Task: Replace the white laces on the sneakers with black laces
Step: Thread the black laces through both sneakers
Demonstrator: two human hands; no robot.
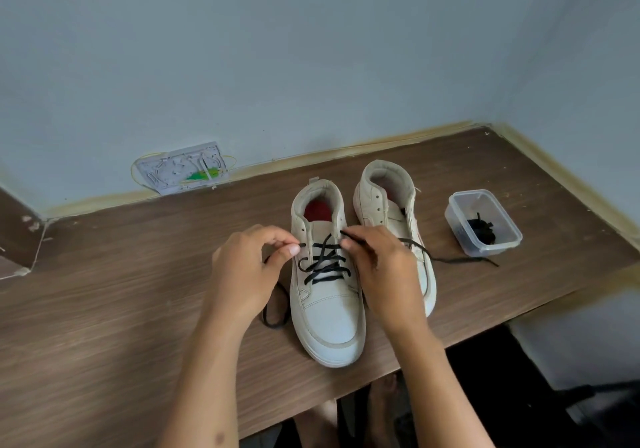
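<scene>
- Head view: I see the near sneaker at the table's front edge, its black lace crossed through the lower eyelets.
- Left hand pinches one lace end at the left eyelet row; right hand pinches the other, fingers curled.
- I'd pull both ends evenly, keep the lace flat, then feed the next eyelet.
- Far sneaker sits unlaced beside a tub.

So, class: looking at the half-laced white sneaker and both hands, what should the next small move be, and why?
Probably thread the black lace tip pinched by the right hand into the next open eyelet of the nearer white sneaker. The black lace criss-crosses only the lower eyelets, upper ones stand empty, and the left hand pinches the other end.
</scene>
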